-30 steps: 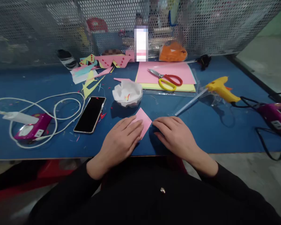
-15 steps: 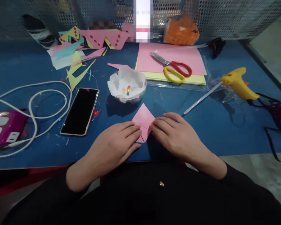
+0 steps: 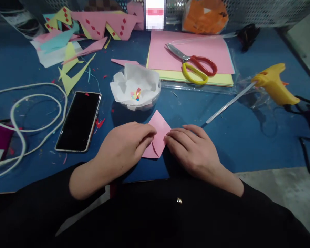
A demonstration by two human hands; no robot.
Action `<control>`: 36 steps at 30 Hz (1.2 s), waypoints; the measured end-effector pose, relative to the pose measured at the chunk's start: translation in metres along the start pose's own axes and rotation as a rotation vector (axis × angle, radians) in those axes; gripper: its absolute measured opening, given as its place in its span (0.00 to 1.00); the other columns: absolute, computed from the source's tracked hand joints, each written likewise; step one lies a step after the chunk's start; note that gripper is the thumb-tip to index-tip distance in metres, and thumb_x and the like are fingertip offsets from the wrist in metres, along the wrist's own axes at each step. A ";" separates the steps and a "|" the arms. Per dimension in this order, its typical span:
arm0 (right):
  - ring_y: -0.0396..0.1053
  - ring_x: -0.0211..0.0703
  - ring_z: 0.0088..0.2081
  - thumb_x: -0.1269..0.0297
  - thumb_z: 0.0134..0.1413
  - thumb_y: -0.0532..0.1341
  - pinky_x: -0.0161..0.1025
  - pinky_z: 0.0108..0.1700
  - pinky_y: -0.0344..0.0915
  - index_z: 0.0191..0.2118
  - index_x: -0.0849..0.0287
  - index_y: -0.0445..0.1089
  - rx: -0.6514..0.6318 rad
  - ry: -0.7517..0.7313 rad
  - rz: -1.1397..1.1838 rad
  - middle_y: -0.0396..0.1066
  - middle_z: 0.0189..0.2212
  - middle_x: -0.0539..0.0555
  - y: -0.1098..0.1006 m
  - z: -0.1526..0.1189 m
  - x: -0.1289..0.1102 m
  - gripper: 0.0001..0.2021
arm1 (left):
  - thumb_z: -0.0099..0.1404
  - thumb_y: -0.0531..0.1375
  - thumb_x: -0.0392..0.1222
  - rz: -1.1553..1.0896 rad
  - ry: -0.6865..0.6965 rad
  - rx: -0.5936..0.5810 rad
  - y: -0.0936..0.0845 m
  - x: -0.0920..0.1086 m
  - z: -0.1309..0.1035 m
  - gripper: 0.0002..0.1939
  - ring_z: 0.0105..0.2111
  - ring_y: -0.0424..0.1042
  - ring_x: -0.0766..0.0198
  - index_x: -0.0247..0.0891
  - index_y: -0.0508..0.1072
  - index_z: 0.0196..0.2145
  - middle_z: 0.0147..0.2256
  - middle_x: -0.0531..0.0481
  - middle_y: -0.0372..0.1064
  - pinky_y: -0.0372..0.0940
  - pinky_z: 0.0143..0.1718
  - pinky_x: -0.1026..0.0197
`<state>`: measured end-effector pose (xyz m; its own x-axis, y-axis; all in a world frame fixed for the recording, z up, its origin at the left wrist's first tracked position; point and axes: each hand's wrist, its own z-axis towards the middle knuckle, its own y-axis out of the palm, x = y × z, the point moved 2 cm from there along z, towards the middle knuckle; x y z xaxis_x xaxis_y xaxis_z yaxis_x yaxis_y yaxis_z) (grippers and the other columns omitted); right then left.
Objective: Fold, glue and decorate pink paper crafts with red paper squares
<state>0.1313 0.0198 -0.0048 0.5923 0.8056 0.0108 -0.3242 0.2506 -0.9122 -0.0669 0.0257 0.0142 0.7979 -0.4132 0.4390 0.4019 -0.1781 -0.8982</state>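
Note:
A folded piece of pink paper (image 3: pixel 160 128) lies on the blue table at its near side, one point facing away from me. My left hand (image 3: pixel 125 144) pinches a flap at its left side, and the flap's lower edge stands a little off the sheet beneath. The fingers of my right hand (image 3: pixel 196 146) are pressed together on the paper's right corner; the thumb tip is hidden. Just beyond the paper stands a clear bowl lined with white paper (image 3: pixel 134 82), holding small coloured paper bits (image 3: pixel 136 94).
A phone (image 3: pixel 79 120) and a looped white cable (image 3: pixel 23 137) lie left. Scissors (image 3: pixel 189 62) rest on stacked coloured paper (image 3: pixel 157 51). A yellow glue gun (image 3: pixel 274 84) with a glue stick (image 3: pixel 229 103) lies right. Paper scraps (image 3: pixel 72 69) and a pink cut-out (image 3: pixel 98 24) are at back left.
My left fingers have drawn together from lying flat on the paper into a pinch, with the left flap lifted. My right hand stays at the right corner. The camera view has tilted down slightly.

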 end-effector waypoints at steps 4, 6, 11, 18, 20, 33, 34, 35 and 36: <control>0.76 0.44 0.43 0.76 0.65 0.55 0.45 0.52 0.65 0.43 0.64 0.75 -0.001 0.001 -0.016 0.80 0.42 0.56 0.000 0.002 0.000 0.11 | 0.68 0.58 0.37 -0.080 -0.108 0.042 0.005 -0.003 0.004 0.07 0.36 0.74 0.60 0.39 0.73 0.43 0.36 0.52 0.76 0.62 0.34 0.60; 0.76 0.43 0.42 0.75 0.66 0.54 0.45 0.51 0.65 0.42 0.63 0.75 0.000 0.025 -0.011 0.80 0.41 0.56 0.001 0.003 0.000 0.12 | 0.66 0.59 0.37 -0.111 -0.129 0.042 0.007 -0.004 0.004 0.06 0.36 0.74 0.60 0.39 0.72 0.42 0.35 0.53 0.76 0.62 0.34 0.60; 0.75 0.43 0.42 0.73 0.66 0.56 0.44 0.52 0.65 0.42 0.61 0.75 -0.008 0.077 0.023 0.80 0.41 0.54 0.002 0.003 0.001 0.10 | 0.65 0.59 0.37 -0.090 -0.114 0.031 0.008 -0.003 0.004 0.06 0.34 0.73 0.60 0.40 0.72 0.41 0.32 0.53 0.74 0.59 0.31 0.61; 0.71 0.43 0.35 0.69 0.64 0.60 0.42 0.37 0.63 0.37 0.57 0.76 0.023 0.287 0.108 0.77 0.35 0.53 0.007 0.002 0.002 0.07 | 0.66 0.58 0.39 -0.099 -0.092 0.031 0.008 -0.005 0.005 0.04 0.34 0.71 0.61 0.40 0.73 0.38 0.34 0.51 0.73 0.61 0.33 0.59; 0.70 0.42 0.34 0.68 0.64 0.60 0.41 0.35 0.63 0.37 0.58 0.77 0.035 0.396 0.211 0.76 0.32 0.54 0.009 0.003 0.003 0.07 | 0.66 0.59 0.39 -0.124 -0.086 0.032 0.008 -0.006 0.005 0.04 0.34 0.71 0.61 0.41 0.74 0.36 0.34 0.51 0.72 0.61 0.33 0.59; 0.70 0.42 0.32 0.64 0.65 0.59 0.40 0.35 0.65 0.35 0.60 0.75 -0.001 0.571 0.326 0.73 0.30 0.55 0.013 0.007 0.004 0.10 | 0.66 0.60 0.40 -0.175 -0.120 0.067 0.010 -0.006 0.008 0.07 0.33 0.72 0.63 0.41 0.77 0.33 0.33 0.52 0.73 0.61 0.32 0.60; 0.69 0.42 0.32 0.64 0.65 0.59 0.40 0.35 0.64 0.34 0.60 0.75 -0.002 0.567 0.312 0.73 0.30 0.55 0.014 0.007 0.004 0.10 | 0.67 0.60 0.41 -0.174 -0.123 0.075 0.010 -0.006 0.009 0.07 0.33 0.72 0.63 0.41 0.77 0.32 0.32 0.52 0.73 0.62 0.32 0.60; 0.69 0.42 0.32 0.64 0.65 0.59 0.40 0.35 0.64 0.34 0.60 0.74 -0.003 0.564 0.300 0.73 0.30 0.55 0.014 0.007 0.004 0.10 | 0.67 0.60 0.42 -0.172 -0.129 0.081 0.011 -0.006 0.010 0.08 0.33 0.72 0.63 0.41 0.77 0.32 0.32 0.52 0.73 0.62 0.32 0.60; 0.69 0.42 0.32 0.64 0.65 0.59 0.40 0.34 0.64 0.33 0.60 0.74 -0.001 0.560 0.291 0.73 0.29 0.55 0.015 0.008 0.005 0.10 | 0.67 0.60 0.42 -0.170 -0.136 0.085 0.011 -0.006 0.010 0.08 0.33 0.72 0.62 0.41 0.77 0.31 0.32 0.52 0.73 0.62 0.32 0.59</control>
<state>0.1237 0.0312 -0.0150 0.7765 0.4371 -0.4538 -0.5296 0.0625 -0.8459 -0.0627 0.0352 0.0022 0.7665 -0.2587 0.5878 0.5672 -0.1565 -0.8086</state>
